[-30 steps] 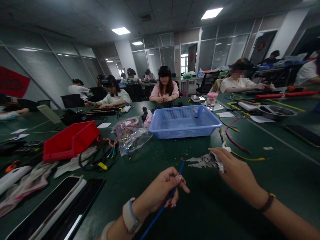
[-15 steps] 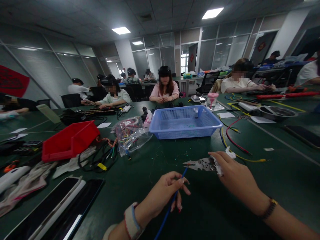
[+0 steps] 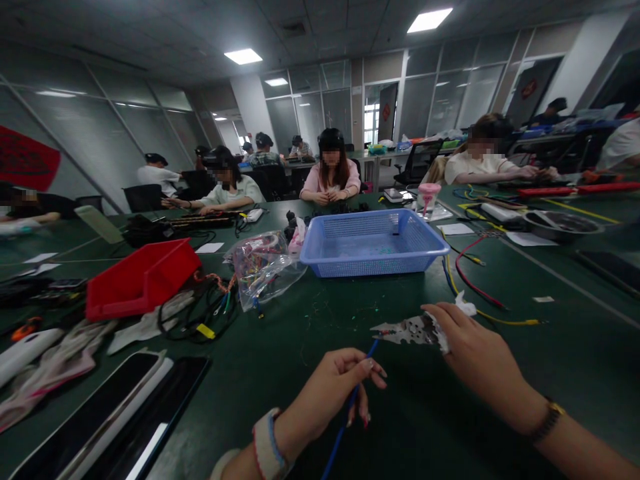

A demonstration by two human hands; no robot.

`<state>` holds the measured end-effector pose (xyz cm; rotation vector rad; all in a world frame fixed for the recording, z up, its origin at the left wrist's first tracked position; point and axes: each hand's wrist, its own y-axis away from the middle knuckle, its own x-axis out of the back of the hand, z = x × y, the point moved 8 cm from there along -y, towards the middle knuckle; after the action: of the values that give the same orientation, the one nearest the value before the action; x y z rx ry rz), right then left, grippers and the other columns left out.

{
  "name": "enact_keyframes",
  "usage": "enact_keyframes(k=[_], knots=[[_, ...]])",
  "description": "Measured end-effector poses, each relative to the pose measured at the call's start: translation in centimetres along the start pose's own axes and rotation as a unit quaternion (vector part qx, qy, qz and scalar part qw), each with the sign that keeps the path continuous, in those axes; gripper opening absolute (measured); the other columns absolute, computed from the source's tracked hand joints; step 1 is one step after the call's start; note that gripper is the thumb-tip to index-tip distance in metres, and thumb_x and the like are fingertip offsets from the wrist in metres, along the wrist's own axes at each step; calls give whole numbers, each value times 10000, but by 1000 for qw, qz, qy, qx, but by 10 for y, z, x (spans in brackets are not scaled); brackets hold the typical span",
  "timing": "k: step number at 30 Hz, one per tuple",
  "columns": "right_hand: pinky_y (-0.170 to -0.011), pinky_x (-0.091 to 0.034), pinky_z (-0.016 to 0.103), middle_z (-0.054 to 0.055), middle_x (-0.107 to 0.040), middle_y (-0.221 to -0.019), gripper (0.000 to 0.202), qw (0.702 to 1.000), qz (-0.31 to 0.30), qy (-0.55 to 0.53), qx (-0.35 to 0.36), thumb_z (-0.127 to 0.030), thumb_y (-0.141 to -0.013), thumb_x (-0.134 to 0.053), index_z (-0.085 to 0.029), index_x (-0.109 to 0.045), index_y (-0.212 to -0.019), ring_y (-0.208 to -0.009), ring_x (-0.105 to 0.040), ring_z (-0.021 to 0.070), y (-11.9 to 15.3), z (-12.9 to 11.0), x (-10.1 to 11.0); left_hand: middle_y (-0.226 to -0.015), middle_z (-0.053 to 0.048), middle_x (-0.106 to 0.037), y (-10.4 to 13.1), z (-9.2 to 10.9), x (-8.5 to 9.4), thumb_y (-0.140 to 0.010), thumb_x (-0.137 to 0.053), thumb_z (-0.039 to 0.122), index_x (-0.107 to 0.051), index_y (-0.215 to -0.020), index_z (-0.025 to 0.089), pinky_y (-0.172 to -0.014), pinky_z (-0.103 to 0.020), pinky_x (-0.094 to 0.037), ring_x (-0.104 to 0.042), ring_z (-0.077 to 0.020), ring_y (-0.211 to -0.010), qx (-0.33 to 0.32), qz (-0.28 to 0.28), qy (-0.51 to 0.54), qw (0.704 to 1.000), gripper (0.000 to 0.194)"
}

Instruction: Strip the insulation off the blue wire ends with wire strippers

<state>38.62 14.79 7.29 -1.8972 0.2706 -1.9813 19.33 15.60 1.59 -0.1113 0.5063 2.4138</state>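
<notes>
— Glass partitions [image 3: 95, 140] line the room behind several seated people. From the head camera, what is on the dark green counter [image 3: 430, 427]?

— Mid-counter is a blue plastic basket [image 3: 373, 268] with perforated sides. Left of it lies a clear plastic bag [image 3: 270, 283] of coloured wires, and further left a red plastic bin [image 3: 123, 290].

— And the left hand [image 3: 330, 387]?

— Thumb and fingers are pinched together on a blue wire [image 3: 337, 443]. The wire runs from the lower edge up through the grip, its top end at the nose of the wire-stripping pliers [image 3: 414, 331].

— Who has those?

— Right hand [image 3: 477, 350], wrapped around the handles, which are partly covered in something white. The nose points left, towards the wire.

— Are the jaws biting on it?

— I cannot tell. A small reddish bit shows between them.

— Anything near that hand?

— Beyond it, a yellow wire [image 3: 517, 322] and a red wire [image 3: 467, 281] lie to the basket's right. Near the left forearm, a dark-screened phone [image 3: 177, 390] rests on the counter.
</notes>
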Motion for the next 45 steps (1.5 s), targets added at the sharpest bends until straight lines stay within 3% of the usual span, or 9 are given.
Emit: enact_keyframes(k=[7, 13, 18, 21, 27, 30, 34, 42, 45], knots=[[-606, -504, 303, 89, -632, -1071, 381, 992, -103, -67, -36, -91, -793, -429, -205, -586, -1120, -725, -644, 188, 1, -1, -7, -899, -62, -696, -1, 4, 1, -864, -566, 429, -638, -915, 120, -316, -124, -314, -504, -15, -368, -29, 4, 2, 1000, 321], [-600, -440, 254, 74, -672, -847, 268, 952, -168, -252, -34, -298, -890, -409, -206, -660, -904, -671, -616, 165, 4, -9, -8, -828, -41, -686, 2, 16, 3, -872, -554, 420, -671, -900, 124, -336, -130, -317, -434, -2, -352, -83, 6, -31, 996, 319], [-533, -383, 223, 39, -650, -675, 375, 867, -325, -373, -66, -483, -871, -462, -177, -641, -747, -570, -545, 127, 18, -16, -32, -812, -41, -684, 8, 26, 0, -909, -503, 380, -679, -893, 128, -353, -132, -296, -429, -6, -376, -112, -6, -92, 989, 308], [-534, -387, 210, 32, -632, -645, 425, 832, -381, -399, -57, -531, -846, -492, -156, -635, -704, -569, -532, 112, 25, -21, -35, -794, -34, -675, 11, 32, 1, -920, -493, 372, -674, -930, 134, -380, -132, -315, -427, -12, -401, -131, -11, -127, 983, 299], [-364, -297, 147, 41, -675, -750, 451, 745, -466, -468, -93, -557, -825, -521, -131, -663, -866, -438, -452, 41, 37, -31, -32, -767, -29, -657, 10, 34, 7, -934, -466, 357, -656, -936, 131, -401, -139, -311, -412, -18, -422, -144, 1, -157, 977, 296], [-319, -259, 124, 41, -677, -722, 444, 696, -490, -516, -97, -537, -813, -551, -112, -661, -879, -385, -414, 16, 43, -38, -33, -789, -37, -660, 6, 30, 11, -928, -474, 378, -640, -967, 130, -405, -144, -316, -414, -21, -429, -141, -1, -146, 979, 301], [-262, -196, 126, 28, -668, -677, 441, 602, -506, -608, -109, -534, -800, -571, -104, -653, -848, -299, -336, -6, 49, -50, -38, -823, -47, -673, -3, 22, 20, -908, -505, 399, -588, -1003, 131, -398, -151, -330, -424, -25, -413, -126, 11, -110, 986, 297], [-222, -165, 130, 26, -673, -614, 386, 452, -526, -703, -156, -483, -778, -627, -98, -647, -802, -248, -299, -7, 59, -75, -51, -817, -35, -675, -12, 14, 27, -897, -481, 393, -637, -856, 121, -392, -149, -303, -414, -12, -392, -94, 34, -130, 986, 316], [-212, -164, 131, 27, -677, -605, 377, 414, -526, -723, -169, -473, -770, -635, -97, -646, -771, -232, -276, -10, 63, -82, -56, -802, -31, -676, -13, 11, 29, -897, -478, 405, -663, -869, 120, -397, -149, -287, -420, -17, -407, -77, 39, -150, 985, 341]])
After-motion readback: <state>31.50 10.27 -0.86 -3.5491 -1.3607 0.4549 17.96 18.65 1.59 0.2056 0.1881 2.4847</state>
